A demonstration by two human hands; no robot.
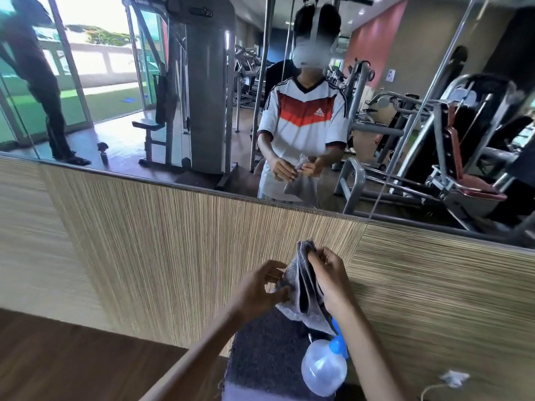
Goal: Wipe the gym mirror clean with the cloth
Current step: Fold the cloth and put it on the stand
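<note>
Gripped the grey cloth point(304, 290) at its upper fold in the curled right hand point(330, 276) and pinched its loose edge with the left hand point(260, 287) just beside that grip, well below the mirror point(115, 111) and clear of it. Looked soft, light and limp, likely to sag and bunch beneath the hold. Probably best gathered into a folded pad under the palm, for even pressure on the fragile mirror.

One cloth point(304, 285), one mirror point(173, 111), one spray bottle point(324, 369), one dark mat point(260, 357), perhaps one plug point(454, 377); two hands: left hand point(260, 287), right hand point(330, 273).
</note>
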